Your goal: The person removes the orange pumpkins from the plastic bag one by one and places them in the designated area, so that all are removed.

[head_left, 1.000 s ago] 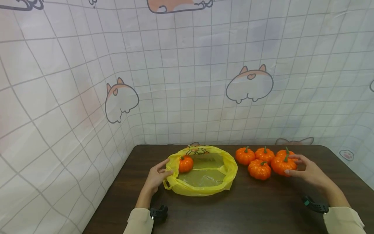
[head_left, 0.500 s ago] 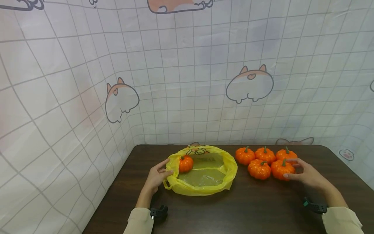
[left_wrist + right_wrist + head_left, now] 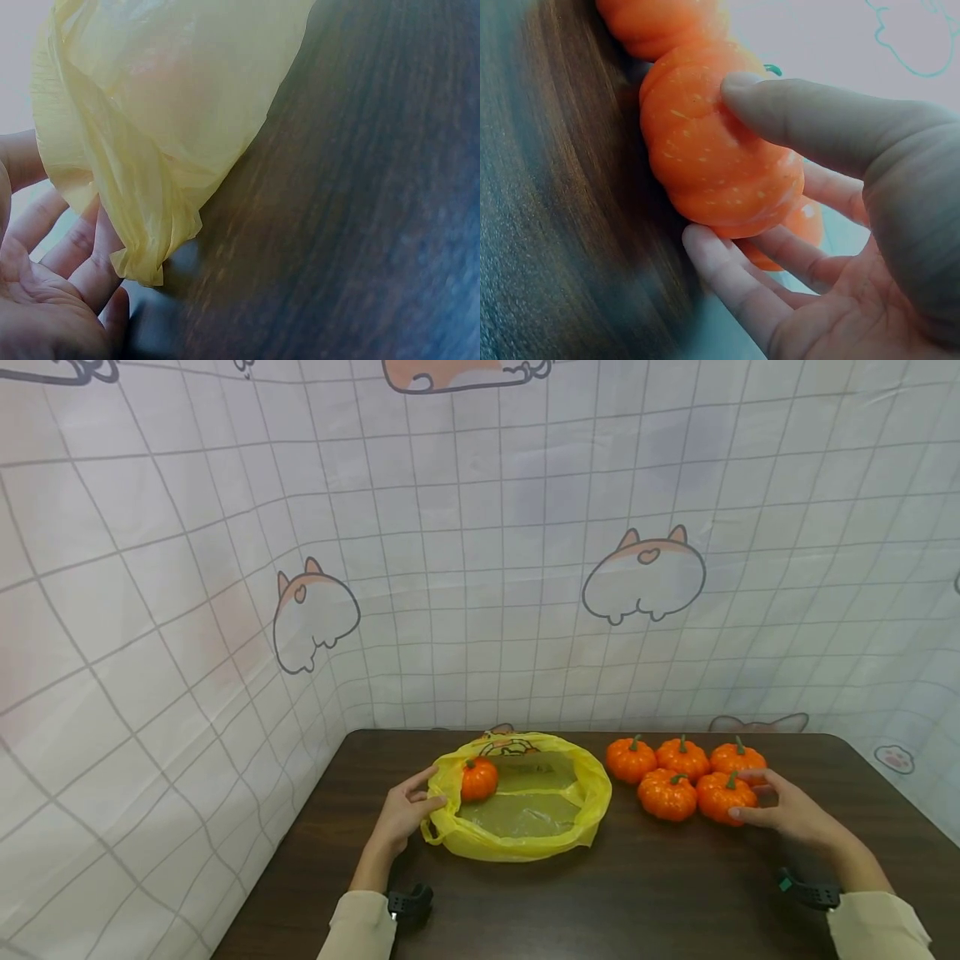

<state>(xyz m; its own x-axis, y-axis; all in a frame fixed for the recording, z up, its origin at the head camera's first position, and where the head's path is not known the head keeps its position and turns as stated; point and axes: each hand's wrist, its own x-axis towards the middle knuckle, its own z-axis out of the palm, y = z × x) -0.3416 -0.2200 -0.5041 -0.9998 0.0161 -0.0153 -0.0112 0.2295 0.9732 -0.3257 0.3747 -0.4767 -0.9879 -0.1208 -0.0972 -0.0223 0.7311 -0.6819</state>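
A yellow plastic bag lies with its mouth spread wide, and a small orange pumpkin sits inside at its left. My left hand holds the bag's left rim between thumb and fingers. In the left wrist view the bag's gathered handle hangs beside the fingers. My right hand holds the front right pumpkin of a group, thumb in front and fingers round its right side. In the right wrist view the thumb presses that pumpkin and the fingers lie along its underside.
Several other orange pumpkins with green stems, among them a front left pumpkin and a back right pumpkin, stand close together. The dark wooden table meets a white grid-patterned cloth behind and at the left.
The pumpkin at my right hand has come down and slightly forward, so the back right pumpkin shows more. The right hand moved a little with it. My left hand and the bag stay put.
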